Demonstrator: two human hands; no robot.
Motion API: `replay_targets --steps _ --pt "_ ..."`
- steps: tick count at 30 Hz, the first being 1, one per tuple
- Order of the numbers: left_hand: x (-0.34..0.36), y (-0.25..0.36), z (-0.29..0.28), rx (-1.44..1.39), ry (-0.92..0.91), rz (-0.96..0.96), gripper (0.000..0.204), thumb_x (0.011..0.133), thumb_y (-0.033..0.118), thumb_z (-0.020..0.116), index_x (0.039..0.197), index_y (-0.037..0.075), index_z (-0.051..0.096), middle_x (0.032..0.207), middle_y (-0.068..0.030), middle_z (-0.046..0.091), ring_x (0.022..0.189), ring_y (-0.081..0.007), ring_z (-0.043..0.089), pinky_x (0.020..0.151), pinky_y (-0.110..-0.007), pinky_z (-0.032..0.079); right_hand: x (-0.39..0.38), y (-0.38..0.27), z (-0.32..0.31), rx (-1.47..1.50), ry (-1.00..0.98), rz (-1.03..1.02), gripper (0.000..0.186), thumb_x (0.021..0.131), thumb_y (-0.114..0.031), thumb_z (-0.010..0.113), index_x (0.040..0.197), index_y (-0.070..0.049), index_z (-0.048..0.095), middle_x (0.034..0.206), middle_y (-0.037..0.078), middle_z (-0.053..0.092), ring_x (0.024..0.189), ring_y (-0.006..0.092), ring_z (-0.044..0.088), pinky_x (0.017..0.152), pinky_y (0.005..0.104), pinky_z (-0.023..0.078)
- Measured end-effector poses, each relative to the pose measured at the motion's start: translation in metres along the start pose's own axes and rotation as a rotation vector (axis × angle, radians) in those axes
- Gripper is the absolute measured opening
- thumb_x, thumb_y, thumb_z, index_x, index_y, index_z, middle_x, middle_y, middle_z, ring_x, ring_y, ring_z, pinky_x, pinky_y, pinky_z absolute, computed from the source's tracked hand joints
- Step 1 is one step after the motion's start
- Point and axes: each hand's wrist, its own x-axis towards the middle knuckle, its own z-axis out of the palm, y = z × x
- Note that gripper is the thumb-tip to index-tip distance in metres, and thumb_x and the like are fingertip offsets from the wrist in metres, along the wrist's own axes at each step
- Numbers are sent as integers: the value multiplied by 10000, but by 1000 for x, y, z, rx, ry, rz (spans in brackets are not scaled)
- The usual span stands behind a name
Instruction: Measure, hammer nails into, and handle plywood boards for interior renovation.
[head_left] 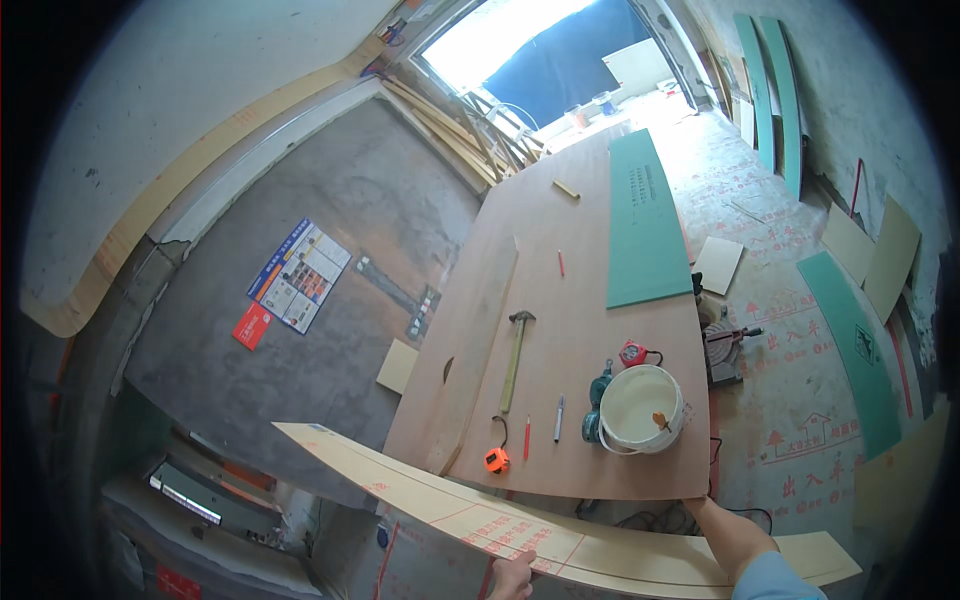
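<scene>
A long, pale board [440,503] with red print and pencil lines lies across the near end of a brown wooden worktable [540,350]. My left hand [513,577] grips the board's near edge, thumb on top. Over the board's right part reaches my right forearm, and my right hand [700,508] is at the table's near right corner, its fingers mostly hidden. Nearby on the table are an orange tape measure [496,460], a red pencil [527,438], a marker [559,419], a hammer [516,360] and a white bucket [650,440] with a small orange-handled tool inside.
A red tape measure [633,352] and a teal tool [597,400] sit by the bucket. Farther off lies a green board [645,230]. A saw-like machine [725,345] stands right of the table. Cables [650,517] run beneath. More boards [855,350] lie along the right wall.
</scene>
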Motion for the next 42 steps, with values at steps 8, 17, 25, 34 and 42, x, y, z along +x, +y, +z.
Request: replay_targets --steps 8,17,25,34,42 --pt "3 4 8 5 7 -69 235 929 109 640 1124 -22 641 897 -93 688 592 -198 659 325 -303 223 17 -96 -74 226 -334 246 427 985 -391 531 1268 -89 635 1274 159 615 1168 349 572 993 472 448" --pt "26 -16 7 -133 -47 34 242 911 79 642 1126 -31 625 852 -84 663 479 -142 479 343 -320 219 -63 -214 -281 223 -1207 267 582 966 -527 556 1300 -52 600 1189 149 676 1137 263 623 1004 383 470" --pt "65 -37 8 -341 -61 163 240 883 69 648 1103 -22 627 906 -100 664 581 -194 605 337 -331 337 -94 -294 -280 -469 -902 -122 404 931 -366 599 1199 -67 559 1046 164 692 1010 331 696 860 443 554" --pt "169 41 -115 -670 253 76 436 863 83 595 1274 8 469 1096 -152 641 842 -329 701 600 -444 611 -84 -282 -277 -524 -770 -235 185 921 -162 503 1087 -99 556 902 131 688 829 332 727 657 476 586" --pt "305 6 -203 -481 352 -48 404 841 50 640 1218 -23 516 1098 -173 666 917 -376 706 661 -527 604 -92 -287 -278 -542 -673 -329 193 898 -183 527 1054 -78 567 865 155 677 780 331 726 620 450 590"
